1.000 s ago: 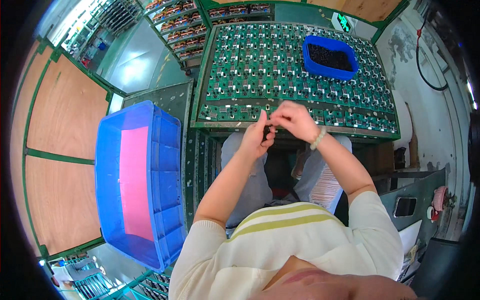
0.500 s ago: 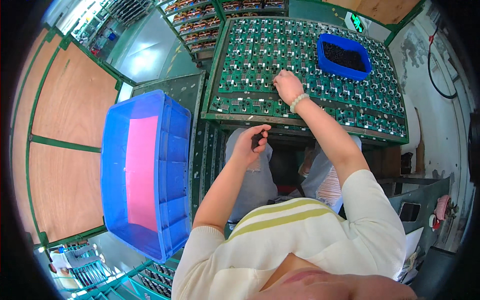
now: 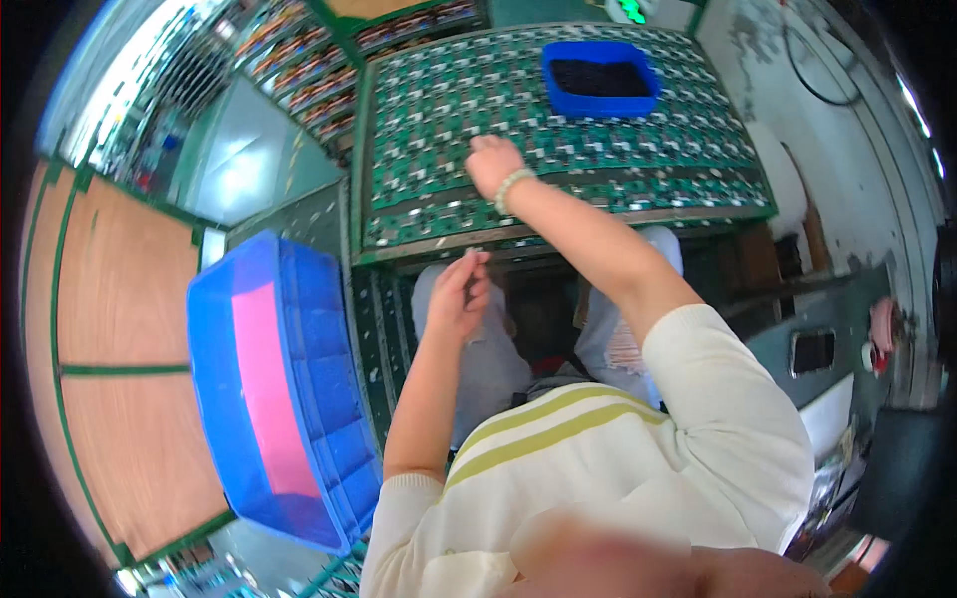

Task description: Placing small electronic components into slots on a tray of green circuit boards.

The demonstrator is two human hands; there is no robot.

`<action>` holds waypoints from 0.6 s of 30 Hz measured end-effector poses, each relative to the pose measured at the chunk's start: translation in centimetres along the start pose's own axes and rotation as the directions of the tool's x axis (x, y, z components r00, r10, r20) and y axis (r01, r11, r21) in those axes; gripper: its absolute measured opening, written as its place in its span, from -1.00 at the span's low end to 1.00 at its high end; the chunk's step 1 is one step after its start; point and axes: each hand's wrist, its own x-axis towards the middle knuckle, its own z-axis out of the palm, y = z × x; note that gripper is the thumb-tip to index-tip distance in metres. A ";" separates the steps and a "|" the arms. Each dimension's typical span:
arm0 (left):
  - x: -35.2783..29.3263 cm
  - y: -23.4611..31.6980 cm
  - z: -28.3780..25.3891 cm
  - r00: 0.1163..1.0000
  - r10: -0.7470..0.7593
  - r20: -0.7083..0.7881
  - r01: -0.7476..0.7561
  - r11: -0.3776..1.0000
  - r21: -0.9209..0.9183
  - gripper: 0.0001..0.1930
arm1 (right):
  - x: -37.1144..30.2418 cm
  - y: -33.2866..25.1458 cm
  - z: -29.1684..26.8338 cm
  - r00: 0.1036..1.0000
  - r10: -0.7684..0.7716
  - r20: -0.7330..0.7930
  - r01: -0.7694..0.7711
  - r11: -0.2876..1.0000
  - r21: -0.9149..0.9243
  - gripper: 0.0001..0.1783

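Observation:
Green circuit boards (image 3: 439,149) lie in close rows across the table, with small white and dark components on them. My right hand (image 3: 495,167) is over the boards left of centre, fingers bent down and drawn together at one board; anything in the fingertips is too small to make out. In front of the table's near edge, above my lap, my left hand (image 3: 461,292) is curled with thumb and fingertips together. Small black parts showed in its palm half a second ago; the fingers now mostly hide them. A blue bin (image 3: 603,105) of black parts stands on the boards.
A large blue crate (image 3: 319,374) with a pink sheet (image 3: 269,389) inside stands to my left. The table's raised metal edge (image 3: 419,249) runs before me. Racks (image 3: 309,80) stand behind at the left. A phone (image 3: 812,351) lies on a dark surface at the right.
The view has shifted, so table and bin appear farther left and higher. My left hand has turned and its fingers hide the black parts more. My right hand stays low over the boards.

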 end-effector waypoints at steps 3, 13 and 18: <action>-0.9 0.2 -0.6 0.999 0.046 -0.003 -0.046 0.999 -0.004 -0.75 | -3.7 -1.7 -1.4 0.948 0.031 -0.317 0.081 0.939 0.336 -0.85; -1.1 -3.3 4.0 0.996 0.063 0.069 -0.065 0.998 0.022 -0.75 | -17.0 -0.5 -6.9 0.994 0.072 -0.083 0.057 0.315 0.948 -0.86; -1.8 -5.1 7.3 0.988 0.034 0.150 -0.053 0.991 0.124 -0.75 | -20.1 1.8 -8.3 0.994 0.082 -0.077 0.051 0.279 0.959 -0.83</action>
